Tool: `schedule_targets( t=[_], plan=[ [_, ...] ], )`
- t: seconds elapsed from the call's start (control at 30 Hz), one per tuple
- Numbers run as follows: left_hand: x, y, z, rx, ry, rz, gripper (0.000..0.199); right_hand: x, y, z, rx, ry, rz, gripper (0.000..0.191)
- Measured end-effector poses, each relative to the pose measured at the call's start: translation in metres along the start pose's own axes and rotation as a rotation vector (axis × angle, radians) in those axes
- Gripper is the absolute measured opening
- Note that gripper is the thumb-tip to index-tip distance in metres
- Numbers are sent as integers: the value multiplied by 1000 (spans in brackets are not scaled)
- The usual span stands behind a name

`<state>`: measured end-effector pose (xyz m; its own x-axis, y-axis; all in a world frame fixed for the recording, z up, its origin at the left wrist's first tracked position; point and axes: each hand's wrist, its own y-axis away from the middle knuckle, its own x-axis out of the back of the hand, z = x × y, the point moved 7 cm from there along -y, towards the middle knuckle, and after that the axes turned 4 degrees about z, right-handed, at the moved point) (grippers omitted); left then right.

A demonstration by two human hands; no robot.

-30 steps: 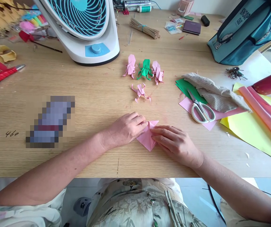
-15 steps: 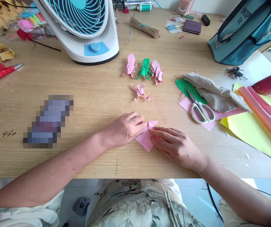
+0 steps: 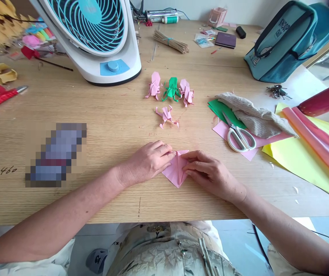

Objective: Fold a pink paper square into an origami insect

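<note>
Pink paper (image 3: 176, 173) lies near the front edge of the table (image 3: 153, 205), the left hand (image 3: 150, 163) pressing with bunched fingers, maybe pinching, the right hand (image 3: 214, 177) pinching its right side, and this fold seems to need careful lining up.

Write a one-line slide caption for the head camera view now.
Two hands fold pink paper on a wooden table, below four small origami figures.

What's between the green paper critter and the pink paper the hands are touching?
The small pink figure with spread legs, then bare table up to the pink paper. The head view shows it.
</note>
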<state>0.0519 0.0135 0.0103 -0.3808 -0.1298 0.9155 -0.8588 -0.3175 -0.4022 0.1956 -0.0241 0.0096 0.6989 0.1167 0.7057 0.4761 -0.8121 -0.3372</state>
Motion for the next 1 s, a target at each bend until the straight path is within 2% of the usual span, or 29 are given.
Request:
schedule_targets(
  t=[0.07, 0.17, 0.23, 0.43, 1.0],
  plan=[
    [0, 0, -1, 3, 9, -2, 21, 1, -2, 6, -78, -21, 50, 19],
    [0, 0, -1, 19, 27, -12, 20, 1, -4, 10, -139, 28, 99, 35],
    [-1, 0, -2, 30, 37, -19, 20, -3, -5, 8, -111, 59, 84, 41],
    [-1, -1, -2, 36, 31, -27, 21, -7, -6, 6, -86, 68, 39, 38],
    [-1, -1, 0, -2, -23, -18, 22, -9, -4, 0, 16, 175, 7, 43]
  ],
)
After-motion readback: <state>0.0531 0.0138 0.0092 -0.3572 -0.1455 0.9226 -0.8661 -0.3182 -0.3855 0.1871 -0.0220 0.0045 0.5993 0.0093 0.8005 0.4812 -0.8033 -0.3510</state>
